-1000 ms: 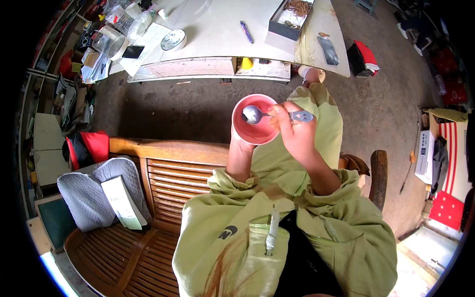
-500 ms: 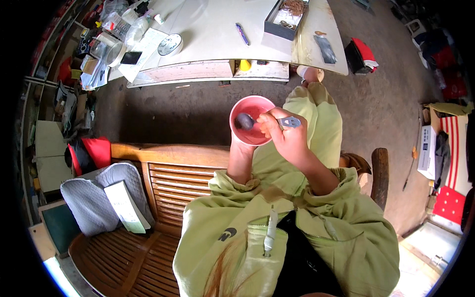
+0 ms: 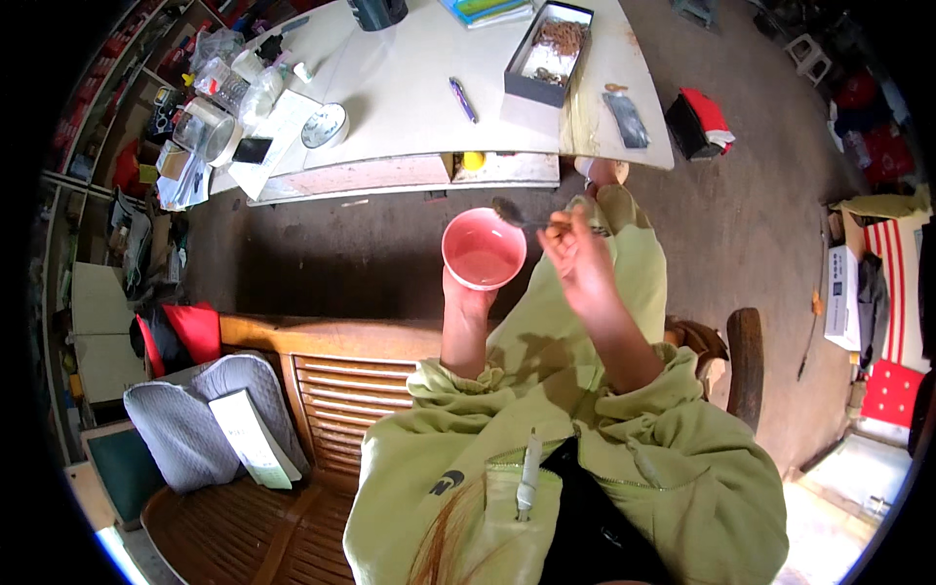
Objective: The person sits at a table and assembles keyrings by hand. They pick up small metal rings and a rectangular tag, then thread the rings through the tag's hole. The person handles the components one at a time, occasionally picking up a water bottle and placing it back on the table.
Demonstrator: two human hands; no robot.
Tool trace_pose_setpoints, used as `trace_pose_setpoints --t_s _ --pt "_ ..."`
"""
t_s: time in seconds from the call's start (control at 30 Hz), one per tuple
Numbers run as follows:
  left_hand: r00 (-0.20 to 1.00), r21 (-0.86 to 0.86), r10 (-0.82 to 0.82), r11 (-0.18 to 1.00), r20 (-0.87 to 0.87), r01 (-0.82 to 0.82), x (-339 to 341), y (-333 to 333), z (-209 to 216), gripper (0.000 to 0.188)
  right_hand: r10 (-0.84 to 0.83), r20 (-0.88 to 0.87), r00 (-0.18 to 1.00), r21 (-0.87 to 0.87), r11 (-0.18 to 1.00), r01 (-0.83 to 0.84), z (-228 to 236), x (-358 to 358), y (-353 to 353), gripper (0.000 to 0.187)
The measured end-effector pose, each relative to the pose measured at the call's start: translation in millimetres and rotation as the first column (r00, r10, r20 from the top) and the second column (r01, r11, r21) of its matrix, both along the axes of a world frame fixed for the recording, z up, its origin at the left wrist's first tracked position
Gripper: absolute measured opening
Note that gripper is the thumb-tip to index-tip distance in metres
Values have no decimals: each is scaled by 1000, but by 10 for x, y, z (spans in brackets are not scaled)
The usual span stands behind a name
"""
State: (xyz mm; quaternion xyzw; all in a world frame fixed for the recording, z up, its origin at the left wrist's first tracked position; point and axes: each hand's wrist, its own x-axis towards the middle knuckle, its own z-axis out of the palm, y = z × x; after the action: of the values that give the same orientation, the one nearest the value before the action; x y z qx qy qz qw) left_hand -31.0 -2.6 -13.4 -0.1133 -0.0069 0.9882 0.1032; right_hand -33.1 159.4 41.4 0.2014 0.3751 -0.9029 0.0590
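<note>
A pink bowl (image 3: pixel 484 252) rests in my left hand (image 3: pixel 466 300), whose fingers are mostly hidden beneath it. The bowl's inside is pink, with a little of something shiny at the bottom that I cannot make out. My right hand (image 3: pixel 579 255) is closed around the handle of a metal spoon (image 3: pixel 508 211), slightly smeared by motion. The spoon's dark head hangs over the bowl's far right rim, and whether it touches the rim I cannot tell. Both hands are above my lap in green trousers (image 3: pixel 624 278).
Ahead stands a white table (image 3: pixel 400 88) with a pen (image 3: pixel 462 99), a dark box of brown bits (image 3: pixel 536 86), a round white container (image 3: pixel 325 126) and plastic jars. I sit on a slatted wooden bench (image 3: pixel 356 385). A grey cushion (image 3: pixel 175 429) and a notebook (image 3: pixel 252 439) lie left.
The spoon has come up out of the bowl to its far right rim. My right hand has moved a little right. The bowl sits slightly lower and further left in view.
</note>
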Motion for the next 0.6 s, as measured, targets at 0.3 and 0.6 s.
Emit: trace_pose_setpoints --t_s 0.3,0.6 --pt "980 -177 138 978 141 -112 -261 -33 -244 34 128 -98 987 -440 884 -159 -501 -299 -282 30" --pt "959 -561 62 800 -276 -213 -1359 -330 -213 44 -3 -231 973 -609 781 -142 -609 -1459 -699 13"
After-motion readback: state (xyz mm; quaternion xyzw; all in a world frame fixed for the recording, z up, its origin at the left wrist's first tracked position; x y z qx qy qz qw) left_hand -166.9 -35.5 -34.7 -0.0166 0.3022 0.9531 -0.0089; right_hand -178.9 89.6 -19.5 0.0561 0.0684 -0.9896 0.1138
